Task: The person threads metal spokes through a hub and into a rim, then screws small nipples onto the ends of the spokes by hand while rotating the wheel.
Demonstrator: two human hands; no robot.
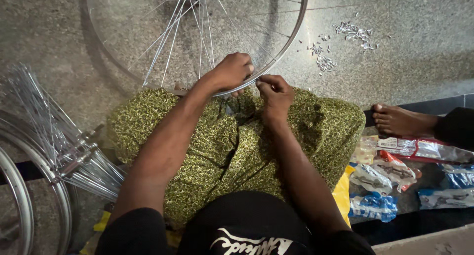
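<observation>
Left hand [232,71] grips wheel rim [291,42]; right hand [274,93] fingers pinched, contents hidden

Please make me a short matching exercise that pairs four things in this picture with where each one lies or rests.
Things:
1. wheel rim
2. small metal nipples
3. loose spokes
4. plastic packets

Places:
A. bundled on the floor at the left edge
B. beside the person's right leg, at the right
C. scattered on the floor right of the wheel
D. resting on the lap, under both hands

Pairs: 1-D, 2-C, 3-A, 4-B
</observation>
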